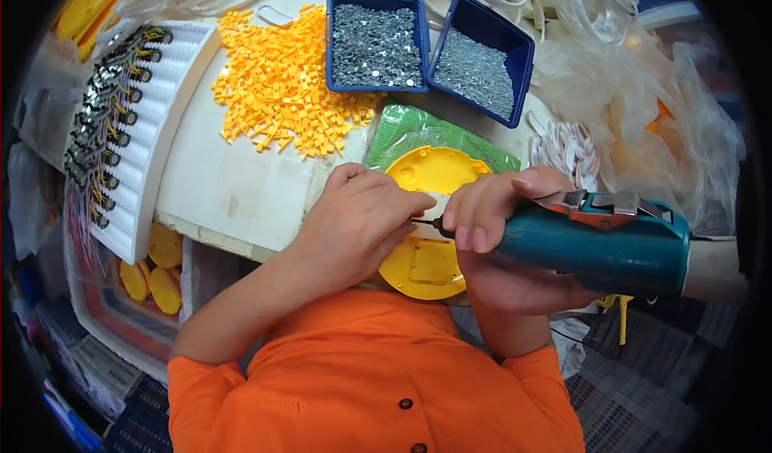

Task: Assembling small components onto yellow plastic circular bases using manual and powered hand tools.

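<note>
Head view, left to right: there's a white ridged tray [185,115] of wired parts [130,117] at the far left, then a loose heap of yellow clips [281,83] on the worktop [233,196]. My left hand [346,220] comes next, thumb and fingertips drawn in close around the tip of a thin driver bit [422,221]; I can't tell what, if anything, they're pinching. The yellow shell parts [422,270] sit right there, showing past the hands and on the near side, and I can't make out whether they join. My right hand [490,208] is wrapped firmly round a teal power driver [595,244]. My take: get the bit square to whatever it's meeting before any power goes on, press lightly so the plastic doesn't crack, and mind those left fingertips — a slip there could nip skin.
</note>
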A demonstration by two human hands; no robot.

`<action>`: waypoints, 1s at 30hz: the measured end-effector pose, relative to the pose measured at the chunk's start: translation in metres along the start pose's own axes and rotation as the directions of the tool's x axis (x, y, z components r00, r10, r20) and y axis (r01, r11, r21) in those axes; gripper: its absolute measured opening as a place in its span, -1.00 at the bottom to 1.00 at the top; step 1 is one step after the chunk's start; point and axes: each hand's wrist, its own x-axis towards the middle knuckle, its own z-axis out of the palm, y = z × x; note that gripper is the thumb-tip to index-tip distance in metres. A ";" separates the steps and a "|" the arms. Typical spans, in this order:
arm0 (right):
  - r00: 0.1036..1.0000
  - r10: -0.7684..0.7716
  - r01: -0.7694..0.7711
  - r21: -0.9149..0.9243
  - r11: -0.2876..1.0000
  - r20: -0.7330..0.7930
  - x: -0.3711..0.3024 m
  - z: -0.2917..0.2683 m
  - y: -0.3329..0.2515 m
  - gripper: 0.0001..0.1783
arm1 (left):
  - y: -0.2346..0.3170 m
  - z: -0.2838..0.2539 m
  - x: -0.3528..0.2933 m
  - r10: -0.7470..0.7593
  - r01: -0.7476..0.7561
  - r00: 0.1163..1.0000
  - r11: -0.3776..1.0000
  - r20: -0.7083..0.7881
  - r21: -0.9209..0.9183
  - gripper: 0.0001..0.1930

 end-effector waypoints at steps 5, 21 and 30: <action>1.000 0.006 -0.005 0.008 1.000 -0.028 0.002 0.001 0.008 0.07 | 0.000 -0.008 0.002 -0.060 0.065 0.997 0.992 -0.047 0.109 -0.33; 0.995 -0.076 0.079 -0.062 0.995 0.060 0.008 -0.016 0.031 0.13 | -0.007 -0.001 -0.005 -0.169 0.171 0.985 0.982 -0.031 0.085 -0.30; 0.980 -0.033 0.042 -0.045 0.998 0.194 0.010 -0.014 0.036 -0.10 | -0.009 0.003 -0.006 -0.141 0.148 0.987 0.985 -0.078 0.088 -0.28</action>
